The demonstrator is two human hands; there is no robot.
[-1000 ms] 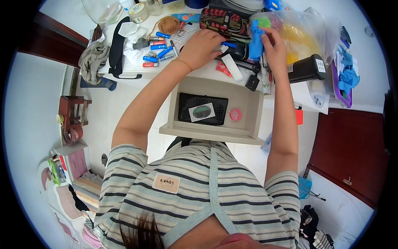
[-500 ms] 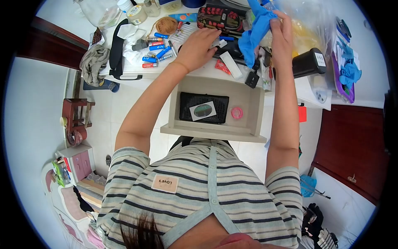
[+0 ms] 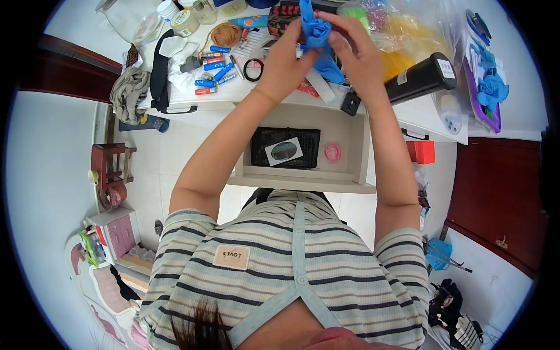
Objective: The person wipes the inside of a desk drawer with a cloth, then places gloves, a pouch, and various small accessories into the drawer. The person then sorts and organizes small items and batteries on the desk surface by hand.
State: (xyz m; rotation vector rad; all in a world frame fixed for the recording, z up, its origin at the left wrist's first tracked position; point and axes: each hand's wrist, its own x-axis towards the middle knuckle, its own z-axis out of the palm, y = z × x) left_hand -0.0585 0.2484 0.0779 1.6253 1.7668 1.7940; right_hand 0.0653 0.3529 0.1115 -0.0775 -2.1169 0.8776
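Looking down at a white worktop (image 3: pixel 236 95) running across the top of the frame, pretty crammed tbh. Just below, around the middle, can see a pulled-out drawer (image 3: pixel 309 182). Going down in size: a clear plastic bag (image 3: pixel 414 38), yellow inside, at upper right, then a black container (image 3: pixel 414 80) slanting below, white label (image 3: pixel 447 69) at the far end. Upper left, a crumpled grey cloth (image 3: pixel 129 95) at the worktop's edge. In the drawer, a flat black case (image 3: pixel 312 143).

On to the top centre. Left hand (image 3: pixel 284 64) up there, fingers bent and grasping a blue glove (image 3: pixel 317 32). Right hand (image 3: pixel 363 55) opposite, fingers curled in and gripping the same glove. So, glove bunched up between both, loose end trailing down the frame. Can't tell whether touching the worktop.

Smaller stuff: a white card (image 3: pixel 284 151) lying on the black case. A ball of brown twine (image 3: pixel 226 35), upper left of centre, above a scatter of batteries (image 3: pixel 214 66), mostly blue. Between those and the left hand, a black ring (image 3: pixel 245 71). Smallest, a round pink thing (image 3: pixel 333 153) in the drawer, right of the case and apart from it.
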